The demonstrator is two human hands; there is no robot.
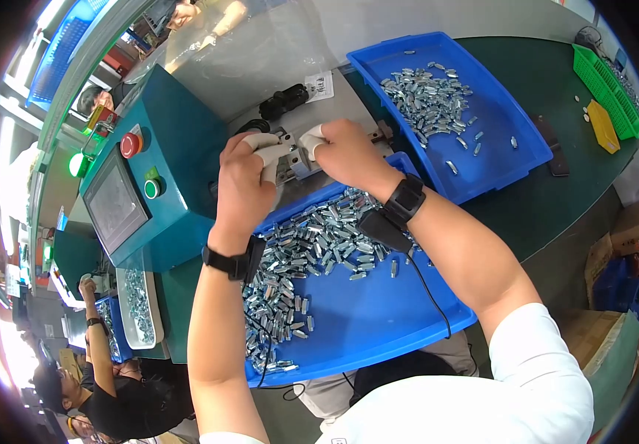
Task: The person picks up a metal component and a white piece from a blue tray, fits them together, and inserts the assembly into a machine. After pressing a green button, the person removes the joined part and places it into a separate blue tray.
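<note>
My left hand (248,166), with white finger covers on thumb and fingers, is closed at the left side of a small metal fixture (301,164). Close by on the fixture's right, my right hand (345,152) pinches with white-covered fingertips. Whatever lies between the fingers of either hand is too small and too hidden to name. Just below both hands a blue tray (378,311) holds a heap of small silvery metal parts (327,233). Each wrist wears a black band, and a dark cable runs from the right one.
A teal machine (179,140) with a screen, a red button and a green button stands left. Another blue tray (482,174) with similar parts sits at the right. Beyond it are a green basket (608,92) and a yellow tray (602,127). A co-worker (105,392) works at the lower left.
</note>
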